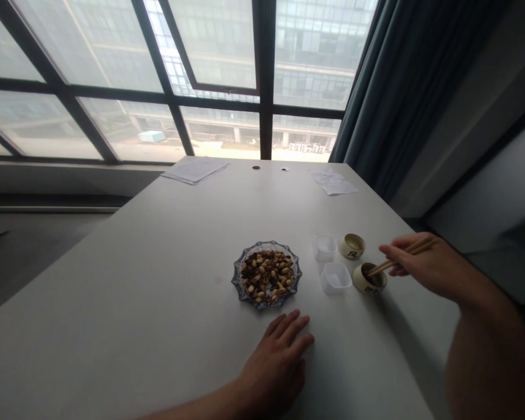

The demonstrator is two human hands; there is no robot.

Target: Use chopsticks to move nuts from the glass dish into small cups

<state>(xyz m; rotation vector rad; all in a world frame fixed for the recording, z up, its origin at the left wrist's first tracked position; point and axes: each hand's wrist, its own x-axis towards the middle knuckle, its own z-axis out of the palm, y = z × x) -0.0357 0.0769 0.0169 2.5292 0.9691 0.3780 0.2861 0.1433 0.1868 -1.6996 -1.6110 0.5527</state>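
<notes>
My right hand [413,259] is closed around a pair of wooden chopsticks [400,257]. Their tips reach into the nearer small ceramic cup [370,284], which has dark markings on its side; whether the tips pinch anything is hidden. My left hand [280,353] lies on the table with fingers spread, holding nothing, just in front of a scalloped glass plate [237,290]. Mixed nuts and seeds [269,272] cover that plate. A second ceramic cup [352,248] stands behind the first. Left of the cups are two clear plastic containers, a nearer one [336,279] and a farther one [324,248].
All of this rests on a white table [170,251]. Stacked papers [195,170] lie at its far left, and more paper [333,181] at its far right. Beyond the far edge are large windows, with a dark curtain [376,105] on the right.
</notes>
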